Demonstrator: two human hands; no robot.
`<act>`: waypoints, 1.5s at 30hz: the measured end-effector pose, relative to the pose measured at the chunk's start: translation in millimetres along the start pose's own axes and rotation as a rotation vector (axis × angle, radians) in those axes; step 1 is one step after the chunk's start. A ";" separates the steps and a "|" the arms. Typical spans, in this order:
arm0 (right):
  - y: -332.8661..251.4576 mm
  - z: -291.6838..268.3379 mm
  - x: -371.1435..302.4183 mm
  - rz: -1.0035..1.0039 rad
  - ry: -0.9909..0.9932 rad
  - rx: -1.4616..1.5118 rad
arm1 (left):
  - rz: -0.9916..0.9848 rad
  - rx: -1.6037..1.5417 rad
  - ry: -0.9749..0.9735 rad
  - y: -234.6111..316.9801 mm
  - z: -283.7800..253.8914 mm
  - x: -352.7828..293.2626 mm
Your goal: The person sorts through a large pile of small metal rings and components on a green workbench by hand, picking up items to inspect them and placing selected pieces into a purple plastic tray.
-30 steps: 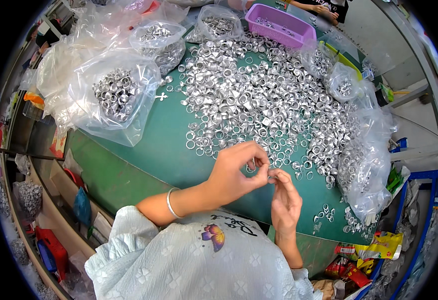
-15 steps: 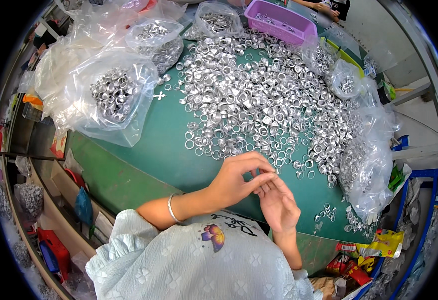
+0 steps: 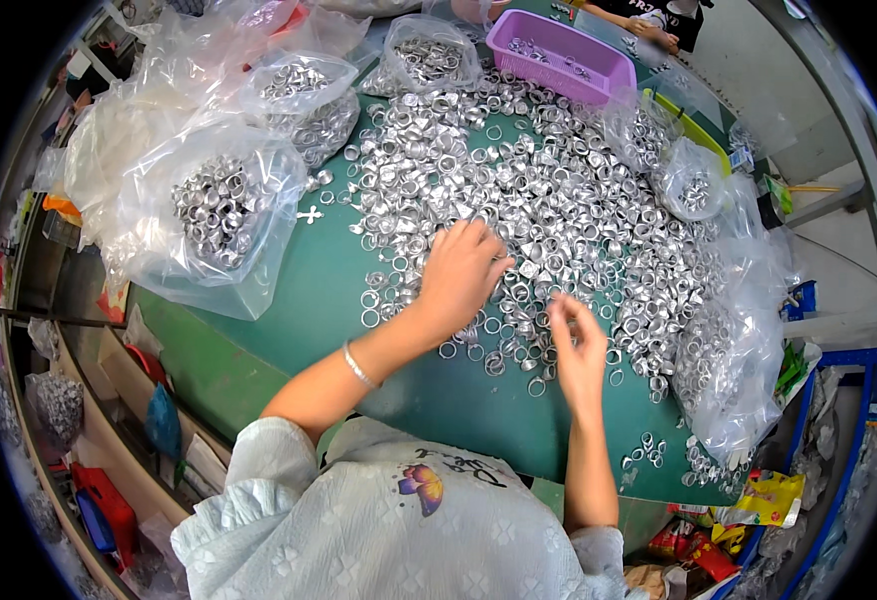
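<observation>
A broad pile of silver-coloured metal rings [image 3: 549,200] covers the green tabletop in front of me. My left hand [image 3: 462,272], with a silver bangle [image 3: 360,367] on its wrist, reaches over the pile's near part. Its fingers are bent down among the rings, the thumb apart from them; I see nothing held in it. To its right, my right hand [image 3: 581,345] is at the pile's near edge. Thumb and fingertips there come together in a pinch, and anything between them is too small to make out.
Clear plastic bags of rings stand at the left [image 3: 221,215] and along the right [image 3: 729,350]. Behind the pile is a purple basket [image 3: 562,57] holding some rings. A small cross-shaped piece [image 3: 310,215] lies left of the pile. Another person's hand [image 3: 659,36] shows at the far right.
My hands were together before the near edge of the pile. They have parted and moved forward, the left onto the rings and the right to the pile's near edge.
</observation>
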State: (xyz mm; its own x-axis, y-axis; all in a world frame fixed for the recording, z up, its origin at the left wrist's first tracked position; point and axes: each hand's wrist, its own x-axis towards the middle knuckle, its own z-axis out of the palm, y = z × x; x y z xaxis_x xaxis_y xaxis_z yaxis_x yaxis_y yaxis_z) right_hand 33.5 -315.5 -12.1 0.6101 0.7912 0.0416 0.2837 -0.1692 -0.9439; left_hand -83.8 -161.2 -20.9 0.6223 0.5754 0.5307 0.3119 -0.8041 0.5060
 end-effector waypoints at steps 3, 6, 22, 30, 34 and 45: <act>12.9 13.5 50.1 -0.305 0.159 -0.435 | 0.040 0.210 -0.058 -3.7 28.3 24.3; 15.4 31.8 76.2 -0.411 0.204 -0.801 | 0.021 0.296 -0.183 -15.3 41.0 27.7; 31.7 -41.3 80.9 0.348 -0.031 1.021 | -0.295 -0.447 -0.180 -24.8 11.7 43.1; 42.4 -10.7 97.3 -0.132 0.084 -0.603 | -0.013 0.290 -0.470 -38.0 41.1 63.0; 43.7 -26.3 96.9 0.031 0.104 -0.158 | 0.030 0.149 -0.347 -41.9 41.9 61.5; 28.9 -31.7 81.9 0.147 0.011 0.125 | -0.840 -1.621 -0.572 -27.7 0.5 32.8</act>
State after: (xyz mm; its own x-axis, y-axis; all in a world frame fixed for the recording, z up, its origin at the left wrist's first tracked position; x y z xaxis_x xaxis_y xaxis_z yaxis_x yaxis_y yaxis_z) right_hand 115.1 -274.3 -25.7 0.6462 0.7570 -0.0965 0.0978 -0.2076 -0.9733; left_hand -71.7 -120.2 -17.8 0.9233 0.3028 -0.2364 -0.0469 0.6997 0.7129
